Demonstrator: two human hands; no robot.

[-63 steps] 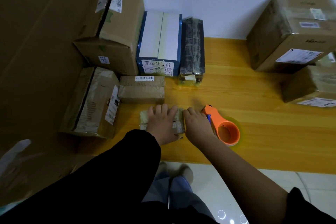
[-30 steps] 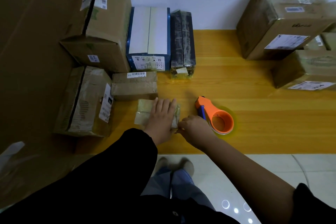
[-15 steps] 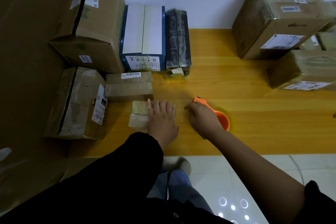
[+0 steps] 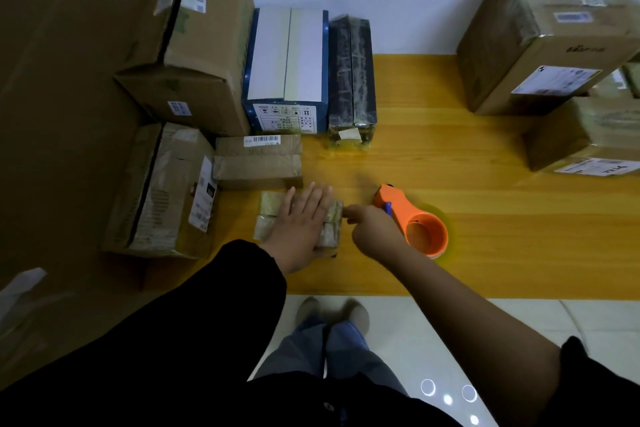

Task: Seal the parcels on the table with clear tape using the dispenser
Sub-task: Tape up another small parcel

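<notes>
A small tape-wrapped parcel lies near the front edge of the wooden table. My left hand rests flat on top of it with straight fingers. My right hand is just right of the parcel, fingers curled, and its fingertips touch the parcel's right edge. I cannot make out whether any tape is between them. The orange tape dispenser lies on the table behind my right hand, and nothing holds it.
Several parcels stand at the left: a flat brown one, a labelled carton, a blue-and-white box and a dark wrapped box. Two big cartons are stacked at the right. My feet are on the white floor below.
My right hand left the dispenser, where it was half a second ago, and came back left to the small parcel's right edge. My left hand stayed flat on the parcel.
</notes>
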